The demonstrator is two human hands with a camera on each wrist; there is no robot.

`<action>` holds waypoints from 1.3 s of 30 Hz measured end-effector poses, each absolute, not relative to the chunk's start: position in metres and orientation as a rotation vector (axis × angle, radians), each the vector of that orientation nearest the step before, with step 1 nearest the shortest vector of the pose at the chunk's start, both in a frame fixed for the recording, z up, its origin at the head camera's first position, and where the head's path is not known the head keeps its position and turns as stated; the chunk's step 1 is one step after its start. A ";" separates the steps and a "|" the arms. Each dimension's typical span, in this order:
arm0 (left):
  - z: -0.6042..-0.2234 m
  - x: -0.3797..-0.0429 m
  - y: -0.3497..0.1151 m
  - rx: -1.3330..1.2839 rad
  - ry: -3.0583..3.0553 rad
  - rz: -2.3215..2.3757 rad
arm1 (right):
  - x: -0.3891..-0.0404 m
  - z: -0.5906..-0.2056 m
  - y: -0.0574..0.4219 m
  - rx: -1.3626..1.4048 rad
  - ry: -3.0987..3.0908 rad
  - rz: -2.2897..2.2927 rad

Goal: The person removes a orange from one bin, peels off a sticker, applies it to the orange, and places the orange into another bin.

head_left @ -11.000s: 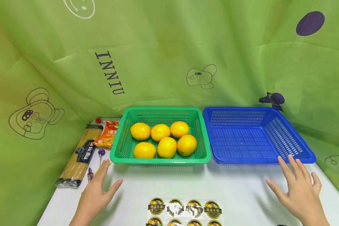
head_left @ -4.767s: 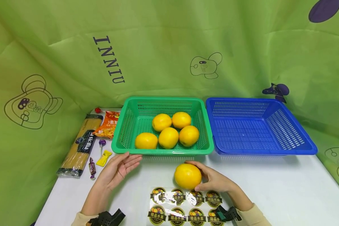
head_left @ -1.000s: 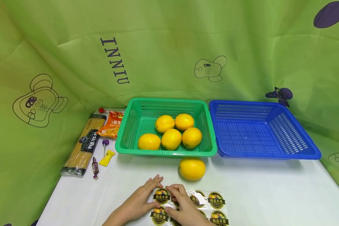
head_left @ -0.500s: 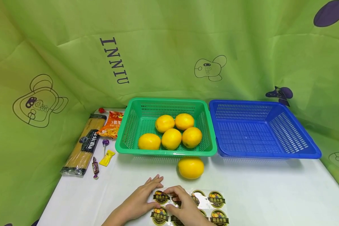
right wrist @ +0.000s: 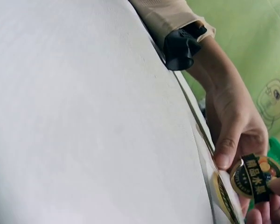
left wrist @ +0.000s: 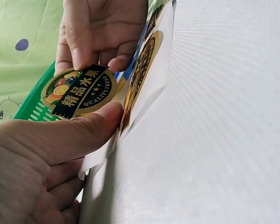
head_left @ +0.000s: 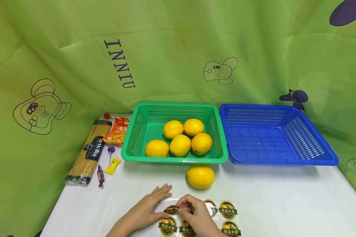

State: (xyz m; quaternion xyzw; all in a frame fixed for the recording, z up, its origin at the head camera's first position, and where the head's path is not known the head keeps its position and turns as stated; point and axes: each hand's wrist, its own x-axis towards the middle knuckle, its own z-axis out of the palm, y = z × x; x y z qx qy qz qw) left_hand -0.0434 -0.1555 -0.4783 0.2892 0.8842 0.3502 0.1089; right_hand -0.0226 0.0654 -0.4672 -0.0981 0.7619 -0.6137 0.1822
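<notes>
My right hand pinches the edge of a round black-and-gold fruit sticker between thumb and fingers. The sticker is tilted up from the clear sticker sheet; its printed face shows in the left wrist view. My left hand rests at the sheet's upper left corner, its thumb pressing the sheet beside the sticker and its fingers extended. More round stickers lie on the sheet, some hidden by the right hand. A yellow lemon-like fruit lies on the table just beyond the hands.
Behind the fruit stands a green basket with several more yellow fruits. A blue basket is at its right. On the left are a spaghetti pack, an orange snack bag and several sweets. A green curtain hangs behind.
Earlier, one fruit went from the green basket to the table. Both hands then moved to the sticker sheet. In the last half second the right fingers have lifted the upper-left sticker, which now tilts.
</notes>
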 end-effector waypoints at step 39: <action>-0.432 -0.048 -0.093 0.591 2.215 1.749 | -0.033 -0.422 0.120 -0.026 2.311 -1.796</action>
